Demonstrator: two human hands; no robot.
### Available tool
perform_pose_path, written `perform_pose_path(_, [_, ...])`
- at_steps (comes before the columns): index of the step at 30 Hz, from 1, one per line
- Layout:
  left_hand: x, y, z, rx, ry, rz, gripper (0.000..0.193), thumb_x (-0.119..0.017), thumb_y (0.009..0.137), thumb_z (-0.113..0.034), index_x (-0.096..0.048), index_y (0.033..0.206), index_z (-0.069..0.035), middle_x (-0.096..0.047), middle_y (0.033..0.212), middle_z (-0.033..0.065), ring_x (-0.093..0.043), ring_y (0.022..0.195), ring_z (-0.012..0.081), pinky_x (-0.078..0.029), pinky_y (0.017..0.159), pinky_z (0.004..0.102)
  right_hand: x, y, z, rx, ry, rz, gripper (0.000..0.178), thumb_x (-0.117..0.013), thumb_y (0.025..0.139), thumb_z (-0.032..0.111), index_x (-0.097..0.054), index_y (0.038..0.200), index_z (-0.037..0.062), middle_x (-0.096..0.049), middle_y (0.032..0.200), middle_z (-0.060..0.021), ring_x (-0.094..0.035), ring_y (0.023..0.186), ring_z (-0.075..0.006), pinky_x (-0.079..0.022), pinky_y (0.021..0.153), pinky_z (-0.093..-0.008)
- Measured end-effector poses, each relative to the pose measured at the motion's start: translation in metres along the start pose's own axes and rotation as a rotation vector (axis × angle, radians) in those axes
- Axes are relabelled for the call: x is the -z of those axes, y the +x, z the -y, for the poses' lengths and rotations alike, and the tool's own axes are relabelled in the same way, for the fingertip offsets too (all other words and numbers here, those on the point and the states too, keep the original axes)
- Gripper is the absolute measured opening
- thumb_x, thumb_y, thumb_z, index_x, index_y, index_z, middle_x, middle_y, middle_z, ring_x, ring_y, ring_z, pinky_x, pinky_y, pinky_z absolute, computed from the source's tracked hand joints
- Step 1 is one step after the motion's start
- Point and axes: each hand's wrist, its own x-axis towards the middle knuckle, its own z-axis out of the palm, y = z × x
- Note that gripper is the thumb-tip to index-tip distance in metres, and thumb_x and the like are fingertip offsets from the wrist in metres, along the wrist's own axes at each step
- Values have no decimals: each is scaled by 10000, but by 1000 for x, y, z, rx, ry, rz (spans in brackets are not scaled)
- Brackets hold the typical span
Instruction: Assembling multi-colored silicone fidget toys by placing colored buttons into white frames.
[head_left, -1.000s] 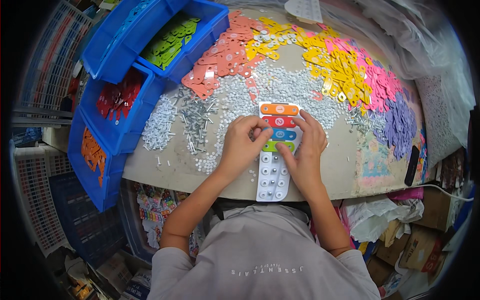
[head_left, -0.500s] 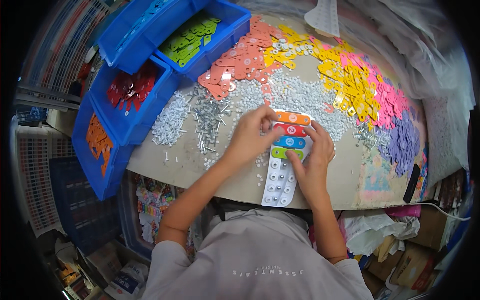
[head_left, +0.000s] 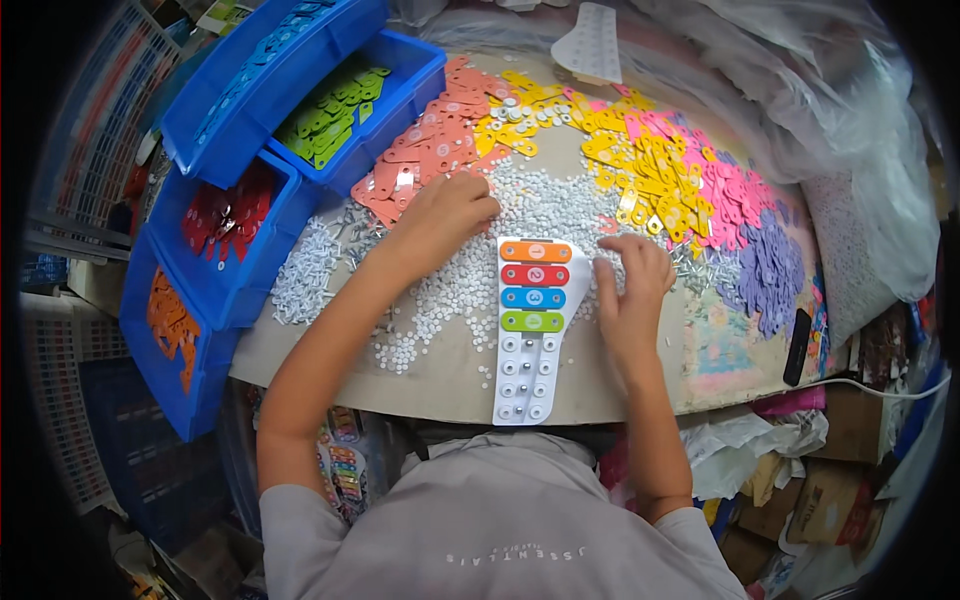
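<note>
A white plastic board [head_left: 526, 383] lies on the table in front of me. Orange, red, blue and green bars [head_left: 535, 252] with rounded ends cross its upper part; bare pegs and rings line the lower part. My left hand [head_left: 440, 225] is up and left of the board, over the border of the salmon-coloured strips [head_left: 410, 155] and the small white caps [head_left: 555, 190]. Its fingers are curled together, hiding whatever they may hold. Just right of the board, my right hand [head_left: 632, 290] holds nothing, with thumb and fingers apart.
Blue bins [head_left: 235, 300] at left hold blue, green, red and orange strips. White rivets [head_left: 300, 275] are heaped beside them. Yellow [head_left: 650, 180], pink [head_left: 730, 205] and purple strips [head_left: 775, 270] spread to the right. Another white board [head_left: 592, 45] lies at the back, near clear plastic sheeting [head_left: 770, 90].
My left hand has left the board and moved up and left to the salmon strips and caps. My right hand has let go of the board and lies beside it. The view has shifted.
</note>
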Motion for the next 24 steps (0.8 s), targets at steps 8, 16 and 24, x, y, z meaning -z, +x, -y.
perform_pose_path(8, [-14, 1, 11, -45, 82, -159, 146, -716, 853, -133, -655, 965, -63, -618, 970, 80, -598, 998, 290, -480, 867, 423, -65, 109, -24, 262, -44, 99, 143, -697, 891, 138, -716, 1020, 79, -674, 949, -104, -608, 996, -298, -419, 889, -442])
perform_pose_path(16, [-12, -5, 14, 371, -453, -436, 170, -581, 997, -109, -684, 1104, -27, -653, 892, 65, -629, 846, 186, -488, 762, 335, -124, 154, -21, 341, -168, 226, 143, -679, 873, 151, -659, 938, 24, -686, 915, -191, -659, 898, -396, -517, 788, -505])
perform_pose_path(24, [-6, -24, 11, 641, -1107, -423, 309, -587, 997, -110, -627, 1281, 6, -670, 927, 36, -592, 718, 77, -479, 621, 229, -102, 143, -40, 155, 83, 175, 176, -610, 910, 88, -678, 1047, 3, -710, 944, -212, -689, 865, -362, -541, 786, -444])
